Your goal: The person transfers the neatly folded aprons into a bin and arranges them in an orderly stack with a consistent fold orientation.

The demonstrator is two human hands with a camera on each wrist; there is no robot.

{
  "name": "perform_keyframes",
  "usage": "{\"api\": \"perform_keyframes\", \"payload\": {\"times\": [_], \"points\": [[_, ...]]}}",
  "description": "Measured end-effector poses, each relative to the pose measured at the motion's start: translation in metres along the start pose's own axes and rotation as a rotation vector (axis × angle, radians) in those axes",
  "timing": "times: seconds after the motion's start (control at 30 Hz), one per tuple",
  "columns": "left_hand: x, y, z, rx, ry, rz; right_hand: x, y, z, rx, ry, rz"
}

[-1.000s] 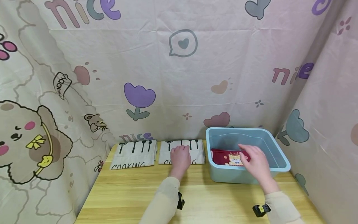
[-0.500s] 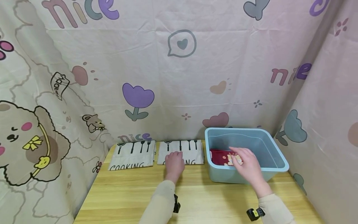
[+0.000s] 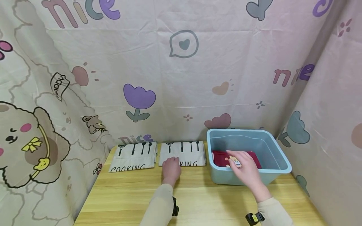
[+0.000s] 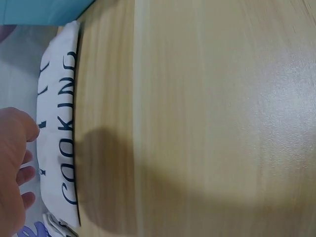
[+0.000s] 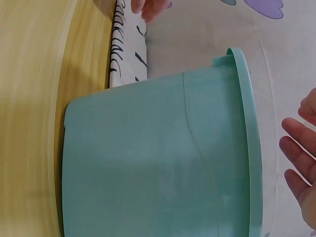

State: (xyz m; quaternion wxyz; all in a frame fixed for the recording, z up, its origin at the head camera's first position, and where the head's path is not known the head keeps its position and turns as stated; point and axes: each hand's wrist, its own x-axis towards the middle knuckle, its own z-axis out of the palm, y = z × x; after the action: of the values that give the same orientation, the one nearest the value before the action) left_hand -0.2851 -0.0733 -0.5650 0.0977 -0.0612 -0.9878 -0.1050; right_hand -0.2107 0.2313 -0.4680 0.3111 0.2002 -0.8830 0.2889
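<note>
My left hand [image 3: 171, 170] hovers by the front edge of a folded white cloth [image 3: 192, 153] printed with black utensils and "COOKING". In the left wrist view the loosely bent fingers [image 4: 25, 175] hold nothing, close to that cloth [image 4: 58, 123]. A second folded cloth [image 3: 135, 157] with the same print lies to its left. My right hand [image 3: 245, 168] is over the front rim of a light blue plastic bin [image 3: 275, 171]. Its fingers [image 5: 298, 155] are spread and empty in the right wrist view. A folded dark red cloth [image 3: 220, 158] with a cartoon animal lies inside the bin, partly hidden behind this hand.
The cloths and bin stand along the back of a wooden table [image 3: 127, 194]. Behind them hangs a patterned curtain [image 3: 181, 94], with more curtain on both sides. The bin wall [image 5: 158, 158] rises close to the right wrist.
The left hand has drawn back and left, uncovering more of the middle cloth's lettering. The right hand has shifted left over the bin, showing more red cloth on its right. The camera view moved slightly.
</note>
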Motion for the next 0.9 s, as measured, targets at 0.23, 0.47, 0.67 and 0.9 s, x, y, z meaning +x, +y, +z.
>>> {"api": "perform_keyframes", "payload": {"times": [0.23,0.47,0.67,0.9], "points": [[-0.005,-0.006,0.008,-0.001,-0.028,-0.009,0.0,-0.004,0.004,0.009,0.027,-0.042],[-0.006,-0.009,0.014,-0.014,-0.053,-0.015,0.0,-0.006,0.008,0.021,0.038,-0.07],[-0.006,-0.01,0.014,-0.044,-0.115,-0.019,-0.001,-0.007,0.009,0.028,0.023,-0.056],[-0.008,-0.012,0.015,-0.061,-0.15,-0.008,-0.002,-0.011,0.008,0.031,0.003,-0.027]]}}
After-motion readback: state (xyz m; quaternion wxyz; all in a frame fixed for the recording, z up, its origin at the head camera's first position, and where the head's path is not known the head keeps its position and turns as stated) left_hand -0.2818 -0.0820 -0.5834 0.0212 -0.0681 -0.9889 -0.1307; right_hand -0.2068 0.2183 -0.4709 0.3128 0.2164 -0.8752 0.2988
